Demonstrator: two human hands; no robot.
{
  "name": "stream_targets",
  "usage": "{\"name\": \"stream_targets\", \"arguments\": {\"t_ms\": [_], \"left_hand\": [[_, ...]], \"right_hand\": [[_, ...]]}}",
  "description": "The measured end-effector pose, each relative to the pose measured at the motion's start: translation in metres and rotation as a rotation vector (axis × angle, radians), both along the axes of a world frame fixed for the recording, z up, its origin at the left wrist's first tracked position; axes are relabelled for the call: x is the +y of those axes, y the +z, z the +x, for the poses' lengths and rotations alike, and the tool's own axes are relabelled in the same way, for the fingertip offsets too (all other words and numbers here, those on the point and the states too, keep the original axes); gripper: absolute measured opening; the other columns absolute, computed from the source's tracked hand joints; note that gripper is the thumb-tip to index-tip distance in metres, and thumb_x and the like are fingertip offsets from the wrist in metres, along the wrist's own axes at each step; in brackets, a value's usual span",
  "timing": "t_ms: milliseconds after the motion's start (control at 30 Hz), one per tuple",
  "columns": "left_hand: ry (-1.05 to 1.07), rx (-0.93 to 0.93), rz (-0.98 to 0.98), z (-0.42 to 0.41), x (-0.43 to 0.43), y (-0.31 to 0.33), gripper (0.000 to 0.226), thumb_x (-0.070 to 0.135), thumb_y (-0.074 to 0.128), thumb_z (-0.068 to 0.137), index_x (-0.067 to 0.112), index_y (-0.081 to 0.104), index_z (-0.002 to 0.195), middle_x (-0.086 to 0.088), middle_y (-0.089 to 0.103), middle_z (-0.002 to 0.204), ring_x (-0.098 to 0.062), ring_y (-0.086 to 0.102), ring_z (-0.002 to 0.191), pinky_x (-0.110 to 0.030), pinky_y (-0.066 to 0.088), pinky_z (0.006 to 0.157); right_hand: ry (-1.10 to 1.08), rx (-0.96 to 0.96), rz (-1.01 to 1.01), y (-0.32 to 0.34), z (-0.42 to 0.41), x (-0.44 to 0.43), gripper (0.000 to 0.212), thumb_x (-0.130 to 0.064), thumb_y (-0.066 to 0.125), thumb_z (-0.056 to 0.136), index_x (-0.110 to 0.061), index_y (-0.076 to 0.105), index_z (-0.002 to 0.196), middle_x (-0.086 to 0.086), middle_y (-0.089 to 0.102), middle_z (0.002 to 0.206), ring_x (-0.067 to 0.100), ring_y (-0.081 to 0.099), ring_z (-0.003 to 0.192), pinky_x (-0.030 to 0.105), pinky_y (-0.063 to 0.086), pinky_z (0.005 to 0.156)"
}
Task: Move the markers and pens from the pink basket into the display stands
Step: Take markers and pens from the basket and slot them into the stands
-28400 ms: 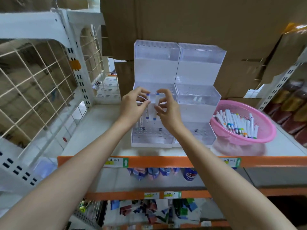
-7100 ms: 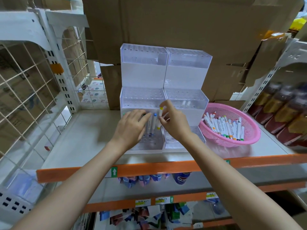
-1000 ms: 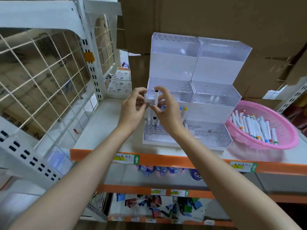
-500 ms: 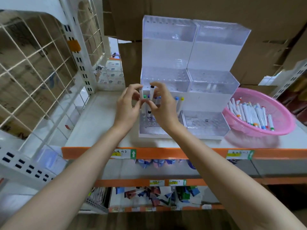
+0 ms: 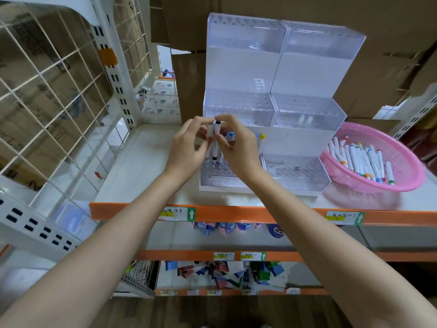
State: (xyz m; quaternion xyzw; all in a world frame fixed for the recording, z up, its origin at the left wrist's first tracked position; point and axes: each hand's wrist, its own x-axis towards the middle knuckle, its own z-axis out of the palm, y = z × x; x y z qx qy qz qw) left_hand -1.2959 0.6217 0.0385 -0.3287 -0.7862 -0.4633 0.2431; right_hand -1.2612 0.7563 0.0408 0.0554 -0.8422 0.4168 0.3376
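Observation:
Two clear tiered display stands [image 5: 272, 107] stand side by side on the shelf. My right hand [image 5: 236, 147] pinches a white marker with black caps [image 5: 215, 143] upright over the holes of the left stand's lowest tier [image 5: 218, 174]. My left hand [image 5: 186, 147] holds other white markers [image 5: 210, 132] beside it, mostly hidden by the fingers. Several markers with blue and yellow caps [image 5: 260, 138] stand in that tier behind my right hand. The pink basket [image 5: 406, 162] at the right holds several white markers [image 5: 361, 162].
The shelf [image 5: 146, 166] has an orange front edge [image 5: 236, 215]. A white wire grid panel [image 5: 54, 95] rises at the left. Cardboard boxes [image 5: 378, 55] stand behind the stands. Lower shelves hold packaged goods [image 5: 220, 275].
The view has shifted so the stands sit higher and nearer. Both hands stay together over the left stand's lowest tier, and the black-capped marker has come down a little toward the holes.

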Motion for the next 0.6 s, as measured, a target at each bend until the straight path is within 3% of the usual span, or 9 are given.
{"name": "stream_targets", "arguments": {"t_ms": [200,300,367,500,600], "left_hand": [[0.002,-0.024,-0.012,-0.002,-0.001,0.005,0.029,0.001,0.067,0.083,0.008,0.059,0.11,-0.005,0.061,0.088,-0.008,0.058,0.078,-0.007,0.044,0.069],[-0.022,-0.02,-0.078,0.001,0.0,0.001,0.029,-0.001,0.066,0.082,0.007,0.06,0.108,-0.006,0.06,0.097,-0.014,0.06,0.082,-0.024,0.053,0.068],[-0.026,-0.053,-0.076,0.003,0.0,-0.006,0.028,-0.002,0.066,0.082,0.007,0.06,0.108,-0.006,0.061,0.099,-0.011,0.06,0.082,-0.028,0.054,0.07],[0.019,-0.094,-0.042,0.003,-0.002,-0.012,0.029,-0.001,0.067,0.082,0.007,0.058,0.108,-0.005,0.062,0.099,-0.005,0.057,0.079,-0.009,0.048,0.07],[0.024,-0.104,-0.062,0.003,-0.001,-0.011,0.027,-0.002,0.067,0.081,0.006,0.058,0.105,-0.004,0.06,0.099,-0.005,0.056,0.08,-0.004,0.043,0.07]], "right_hand": [[0.013,-0.023,-0.013,0.008,0.004,0.002,0.026,0.002,0.066,0.083,-0.007,0.063,0.107,-0.003,0.061,0.08,0.01,0.058,0.076,0.031,0.055,0.069],[0.008,-0.046,-0.023,0.011,0.006,0.003,0.024,0.001,0.066,0.083,-0.007,0.063,0.106,0.003,0.065,0.081,0.016,0.063,0.077,0.026,0.054,0.073],[0.008,-0.068,-0.034,0.013,0.008,0.004,0.024,0.0,0.066,0.084,-0.007,0.063,0.107,0.002,0.063,0.081,0.017,0.064,0.077,0.023,0.053,0.073],[0.004,-0.078,-0.029,0.014,0.01,0.006,0.023,-0.005,0.069,0.085,-0.01,0.063,0.106,0.001,0.061,0.08,0.017,0.063,0.075,0.026,0.054,0.071],[0.001,-0.081,-0.024,0.014,0.009,0.006,0.023,-0.007,0.069,0.085,-0.012,0.063,0.106,0.001,0.063,0.081,0.017,0.064,0.075,0.031,0.055,0.072]]}}
